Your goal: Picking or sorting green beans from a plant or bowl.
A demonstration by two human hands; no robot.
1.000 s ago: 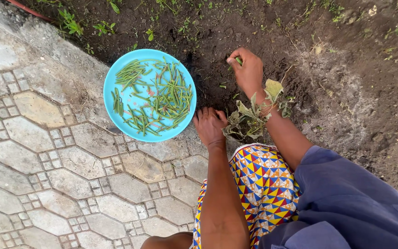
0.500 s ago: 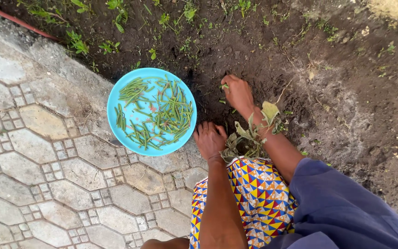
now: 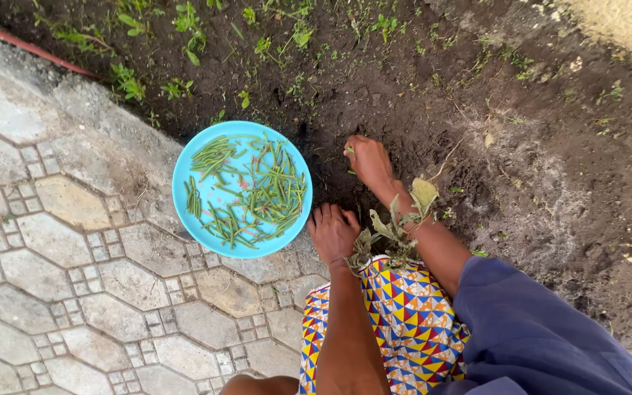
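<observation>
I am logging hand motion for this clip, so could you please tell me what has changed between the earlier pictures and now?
The right hand has drawn back from its farthest reach toward the small leafy plant and now presses its fingertips into the dark soil; whether it holds a green bit is unclear. The left hand stays planted on the ground beside the blue plate of green stems, which has not moved.

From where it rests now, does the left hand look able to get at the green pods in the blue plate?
Probably yes. The left hand rests right beside the blue plate, whose green pods lie uncovered, and nothing stands between them.
</observation>
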